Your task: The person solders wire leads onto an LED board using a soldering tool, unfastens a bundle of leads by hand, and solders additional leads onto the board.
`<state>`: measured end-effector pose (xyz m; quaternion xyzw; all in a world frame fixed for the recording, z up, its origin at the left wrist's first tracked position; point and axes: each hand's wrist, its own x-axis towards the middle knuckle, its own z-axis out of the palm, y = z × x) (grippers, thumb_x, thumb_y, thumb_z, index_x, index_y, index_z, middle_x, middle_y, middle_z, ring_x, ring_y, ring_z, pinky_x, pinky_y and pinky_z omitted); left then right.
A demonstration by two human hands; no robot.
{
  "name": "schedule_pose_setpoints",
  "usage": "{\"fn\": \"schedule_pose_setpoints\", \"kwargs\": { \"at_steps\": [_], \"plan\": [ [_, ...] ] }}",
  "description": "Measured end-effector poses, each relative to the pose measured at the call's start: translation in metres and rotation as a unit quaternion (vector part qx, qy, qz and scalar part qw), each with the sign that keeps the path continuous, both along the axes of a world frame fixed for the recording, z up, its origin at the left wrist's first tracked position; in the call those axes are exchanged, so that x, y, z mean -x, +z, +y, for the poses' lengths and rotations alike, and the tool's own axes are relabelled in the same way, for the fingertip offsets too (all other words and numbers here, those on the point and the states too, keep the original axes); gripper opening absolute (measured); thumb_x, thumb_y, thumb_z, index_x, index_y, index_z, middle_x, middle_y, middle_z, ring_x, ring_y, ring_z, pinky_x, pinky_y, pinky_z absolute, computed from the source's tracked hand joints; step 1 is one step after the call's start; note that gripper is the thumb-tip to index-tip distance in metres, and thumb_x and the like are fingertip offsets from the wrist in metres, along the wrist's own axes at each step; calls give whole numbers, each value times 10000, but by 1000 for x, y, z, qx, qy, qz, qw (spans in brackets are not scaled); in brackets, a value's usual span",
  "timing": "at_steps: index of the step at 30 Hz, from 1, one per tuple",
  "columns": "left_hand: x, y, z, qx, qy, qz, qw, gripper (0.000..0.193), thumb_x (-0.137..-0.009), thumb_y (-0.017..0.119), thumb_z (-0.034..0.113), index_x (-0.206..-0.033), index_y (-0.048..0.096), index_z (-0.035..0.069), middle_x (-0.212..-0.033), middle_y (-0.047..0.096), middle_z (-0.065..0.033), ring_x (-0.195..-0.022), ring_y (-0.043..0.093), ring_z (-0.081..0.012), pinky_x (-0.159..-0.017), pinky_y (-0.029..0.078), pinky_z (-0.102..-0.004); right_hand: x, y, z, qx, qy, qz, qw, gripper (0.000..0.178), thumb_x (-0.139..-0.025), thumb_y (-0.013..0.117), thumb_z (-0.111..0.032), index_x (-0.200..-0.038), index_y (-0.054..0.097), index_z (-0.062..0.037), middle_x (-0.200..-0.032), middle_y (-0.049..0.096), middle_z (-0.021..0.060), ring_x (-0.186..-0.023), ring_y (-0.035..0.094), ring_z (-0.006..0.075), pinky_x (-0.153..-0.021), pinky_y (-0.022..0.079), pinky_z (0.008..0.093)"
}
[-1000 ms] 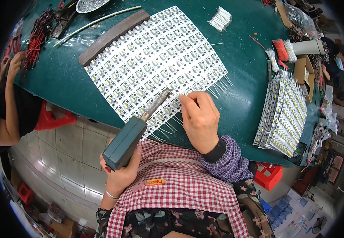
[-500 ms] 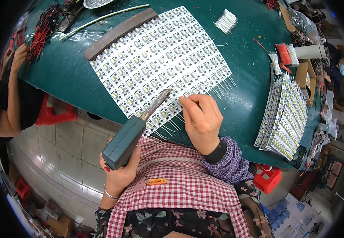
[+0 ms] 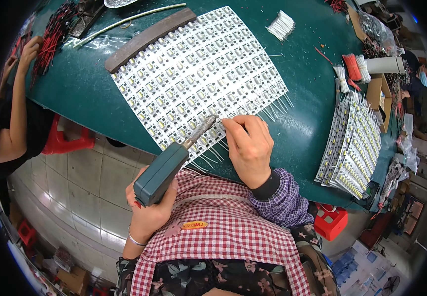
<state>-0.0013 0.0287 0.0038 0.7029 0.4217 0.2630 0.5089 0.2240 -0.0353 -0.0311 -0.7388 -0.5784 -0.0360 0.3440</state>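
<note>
A green-handled soldering iron (image 3: 161, 173) is gripped in my left hand (image 3: 153, 209). Its tip meets the lower right part of a white panel of small LED circuit boards (image 3: 189, 74). Right beside that tip, my right hand (image 3: 250, 148) pinches with thumb and forefinger at the panel's surface; what lies between the fingertips is too small to make out. Thin white wires (image 3: 276, 109) stick out along the panel's near right edge, on both sides of my right hand. A dark curved bar (image 3: 149, 40) rests along the panel's far left edge.
On the green table (image 3: 302, 148), a bundle of white wires (image 3: 281, 26) lies at the back. To the right stand stacked LED panels (image 3: 351, 148), red wire bundles (image 3: 351, 67) and a cardboard box (image 3: 379, 101). A co-worker's arm (image 3: 18, 103) is at the left, near red-black wires (image 3: 51, 44).
The soldering iron and my left hand have shifted slightly right, bringing the tip closer to my right fingertips. My right hand moved a little left. The co-worker's hand rose slightly.
</note>
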Motion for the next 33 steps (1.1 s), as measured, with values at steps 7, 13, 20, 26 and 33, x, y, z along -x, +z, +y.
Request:
{"fn": "schedule_pose_setpoints", "kwargs": {
  "at_steps": [7, 13, 20, 26, 33],
  "plan": [
    [-1, 3, 0, 9, -7, 26, 1000, 179, -779, 750, -7, -946, 693, -39, -862, 687, -110, -692, 670, -170, -623, 511, -285, -1, 1, 1, 4, 0, 3, 1000, 234, -781, 723, 36, -1000, 677, -33, -913, 618, 77, -819, 589, 245, -739, 451, 370],
    [7, -5, -8, -6, 32, 8, 999, 167, -773, 763, 20, -926, 709, -19, -851, 691, -106, -668, 670, -214, -611, 520, -312, -1, 0, 1, 1, 3, 2, 1000, 233, -776, 719, 40, -993, 675, -32, -914, 618, 76, -822, 590, 245, -739, 452, 370],
    [7, -8, -7, -84, -2, 28, 996, 163, -761, 764, 9, -916, 718, -9, -854, 696, -113, -677, 678, -218, -631, 528, -320, 0, 1, -1, 9, -3, 6, 1000, 234, -766, 712, 50, -987, 682, -22, -911, 617, 82, -824, 593, 251, -741, 463, 374],
    [5, -6, -7, -43, 28, 2, 999, 180, -752, 769, 9, -924, 718, -9, -844, 690, -117, -658, 676, -221, -595, 517, -310, 1, 8, -14, 23, -23, 48, 998, 262, -750, 700, 87, -994, 685, -6, -894, 611, 105, -810, 607, 277, -709, 486, 372],
    [6, -7, -8, -68, 39, -8, 997, 193, -759, 769, 19, -943, 721, -12, -837, 700, -115, -650, 686, -217, -610, 531, -296, 7, 17, -4, -48, -12, 36, 998, 293, -733, 687, 107, -999, 676, -15, -896, 611, 93, -783, 587, 266, -679, 466, 359]
  ]
}}
